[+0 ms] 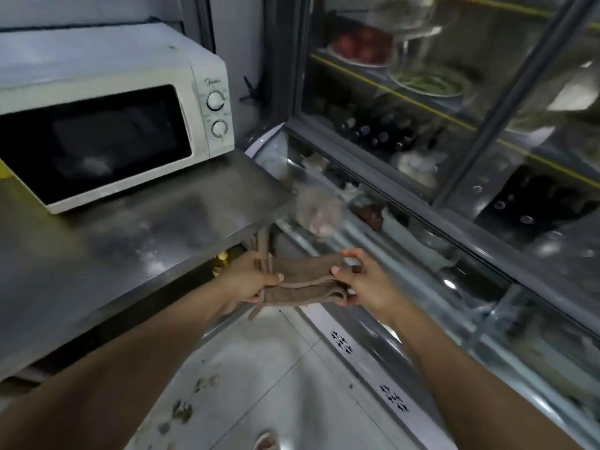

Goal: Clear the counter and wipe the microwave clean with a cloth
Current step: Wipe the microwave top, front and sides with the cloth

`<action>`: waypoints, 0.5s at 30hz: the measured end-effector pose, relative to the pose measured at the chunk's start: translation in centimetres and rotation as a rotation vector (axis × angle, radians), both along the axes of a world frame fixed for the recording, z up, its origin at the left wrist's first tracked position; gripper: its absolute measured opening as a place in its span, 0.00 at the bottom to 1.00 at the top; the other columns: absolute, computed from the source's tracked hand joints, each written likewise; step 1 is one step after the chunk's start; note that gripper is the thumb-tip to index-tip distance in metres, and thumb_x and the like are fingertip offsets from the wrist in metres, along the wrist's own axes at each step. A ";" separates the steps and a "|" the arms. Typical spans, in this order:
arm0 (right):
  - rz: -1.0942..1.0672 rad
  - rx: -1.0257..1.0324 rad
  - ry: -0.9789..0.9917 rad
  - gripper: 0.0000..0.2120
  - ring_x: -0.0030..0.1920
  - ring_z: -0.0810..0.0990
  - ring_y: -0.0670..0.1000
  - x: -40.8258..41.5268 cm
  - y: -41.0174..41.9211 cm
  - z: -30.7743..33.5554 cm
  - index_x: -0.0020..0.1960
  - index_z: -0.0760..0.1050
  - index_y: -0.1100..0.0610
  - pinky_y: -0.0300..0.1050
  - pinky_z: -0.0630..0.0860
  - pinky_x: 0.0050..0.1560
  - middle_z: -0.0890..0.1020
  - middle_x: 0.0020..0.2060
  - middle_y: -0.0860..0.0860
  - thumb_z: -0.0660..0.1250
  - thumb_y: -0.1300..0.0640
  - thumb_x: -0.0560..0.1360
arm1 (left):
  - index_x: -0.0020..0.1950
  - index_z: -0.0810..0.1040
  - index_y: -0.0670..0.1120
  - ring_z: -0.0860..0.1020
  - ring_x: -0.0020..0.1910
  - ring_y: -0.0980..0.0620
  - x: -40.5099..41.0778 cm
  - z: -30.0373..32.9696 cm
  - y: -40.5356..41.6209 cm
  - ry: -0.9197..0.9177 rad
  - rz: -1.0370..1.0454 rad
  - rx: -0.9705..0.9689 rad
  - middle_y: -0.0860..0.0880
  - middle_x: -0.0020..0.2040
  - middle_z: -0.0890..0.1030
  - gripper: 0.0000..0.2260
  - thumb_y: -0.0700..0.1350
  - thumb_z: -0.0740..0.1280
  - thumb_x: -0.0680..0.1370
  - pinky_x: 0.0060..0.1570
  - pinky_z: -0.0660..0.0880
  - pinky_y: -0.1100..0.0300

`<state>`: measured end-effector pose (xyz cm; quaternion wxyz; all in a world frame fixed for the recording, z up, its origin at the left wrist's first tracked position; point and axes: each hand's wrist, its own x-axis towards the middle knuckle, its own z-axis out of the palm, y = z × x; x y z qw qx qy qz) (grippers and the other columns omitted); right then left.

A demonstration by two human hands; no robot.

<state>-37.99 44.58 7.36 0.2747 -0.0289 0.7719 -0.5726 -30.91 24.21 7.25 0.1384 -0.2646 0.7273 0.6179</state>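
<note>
Head view. Both hands are holding a brown cloth (303, 282) in the air, out past the front right corner of the steel counter (136, 241) and above the tiled floor (259, 368). The cloth is lying folded in layers, stretched sideways between the two hands.

Left hand (250, 277): thumb is lying on top of the cloth's left end, the other fingers are curling underneath, clamping that end. A loose strip of cloth is hanging down below this hand.

Right hand (363, 280): thumb and curled fingers are pinching the cloth's right end; the fingertips are closing over the folded edges, with the cloth passing between thumb and forefinger.

A white microwave (107, 118) is sitting toward the back left of the counter, door closed, two dials on its right panel. The cloth is well apart from it, not touching the counter.

To the right, a glass-fronted display fridge (454, 131) is holding plates of food and dark bottles; contents are blurred.
</note>
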 end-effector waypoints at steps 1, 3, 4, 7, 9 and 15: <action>0.020 -0.004 -0.020 0.17 0.40 0.78 0.56 -0.7 -0.4 -0.4 0.62 0.68 0.54 0.59 0.79 0.46 0.77 0.47 0.59 0.66 0.64 0.75 | 0.52 0.74 0.46 0.79 0.50 0.48 -0.4 -0.6 -0.2 0.001 0.037 -0.017 0.46 0.48 0.79 0.10 0.41 0.71 0.74 0.50 0.78 0.52; 0.048 0.002 -0.047 0.20 0.38 0.78 0.54 -2.4 -1.8 -2.1 0.62 0.68 0.55 0.53 0.80 0.41 0.76 0.44 0.56 0.65 0.69 0.75 | 0.46 0.72 0.47 0.78 0.48 0.49 -1.6 -2.5 -1.1 -0.017 0.124 -0.024 0.47 0.46 0.78 0.09 0.39 0.71 0.74 0.48 0.78 0.53; 0.053 0.014 -0.047 0.20 0.36 0.78 0.53 -3.2 -2.6 -3.1 0.63 0.68 0.55 0.49 0.80 0.36 0.76 0.43 0.55 0.64 0.71 0.74 | 0.44 0.72 0.47 0.79 0.47 0.49 -2.1 -3.5 -1.5 -0.017 0.156 -0.017 0.47 0.45 0.78 0.09 0.38 0.71 0.73 0.46 0.79 0.54; 0.098 0.069 -0.038 0.21 0.37 0.78 0.52 -5.1 -4.7 -6.7 0.62 0.69 0.55 0.45 0.81 0.32 0.75 0.43 0.55 0.65 0.72 0.73 | 0.41 0.73 0.45 0.78 0.40 0.52 -2.9 -6.6 -2.5 -0.044 0.203 -0.034 0.49 0.38 0.77 0.08 0.36 0.70 0.73 0.32 0.74 0.66; 0.135 0.085 -0.056 0.22 0.40 0.78 0.53 -6.2 -6.0 -9.1 0.62 0.69 0.56 0.47 0.82 0.34 0.74 0.44 0.54 0.66 0.72 0.73 | 0.44 0.72 0.46 0.77 0.46 0.49 -3.3 -8.8 -3.3 -0.086 0.259 -0.045 0.50 0.41 0.76 0.09 0.39 0.72 0.72 0.39 0.76 0.62; 0.302 0.205 -0.091 0.23 0.47 0.76 0.52 -9.7 -9.0 -16.1 0.63 0.69 0.53 0.37 0.78 0.31 0.74 0.49 0.54 0.66 0.71 0.73 | 0.61 0.71 0.45 0.76 0.55 0.44 -4.0 -15.8 -4.4 -0.200 0.397 -0.002 0.43 0.56 0.77 0.18 0.38 0.71 0.73 0.53 0.78 0.48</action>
